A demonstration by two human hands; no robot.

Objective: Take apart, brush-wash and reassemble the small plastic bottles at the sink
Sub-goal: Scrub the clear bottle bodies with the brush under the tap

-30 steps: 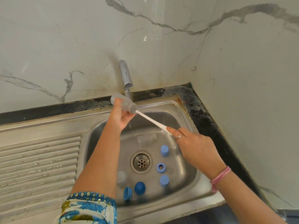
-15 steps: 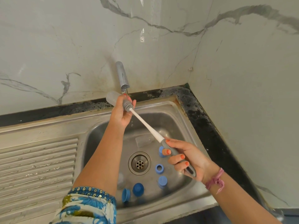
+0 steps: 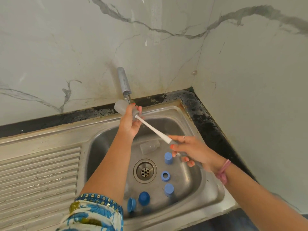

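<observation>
My left hand grips a small translucent bottle just under the tap, its mouth turned toward the right. A bottle brush with a white stem and grey head sits at the bottle's mouth. My right hand holds the brush by its grey handle over the sink basin. Another clear bottle lies on its side in the basin behind the drain. Several blue caps and rings, such as a cap and a ring, stand scattered on the basin floor.
The steel sink has a ribbed draining board on the left. Marble walls meet in a corner at the back right, above a dark stained counter strip. Two darker blue lids lie near the basin's front.
My right hand has slid back up the brush handle toward the bottle, and the brush head has gone a little deeper into the bottle's mouth. My left hand keeps the bottle under the tap.
</observation>
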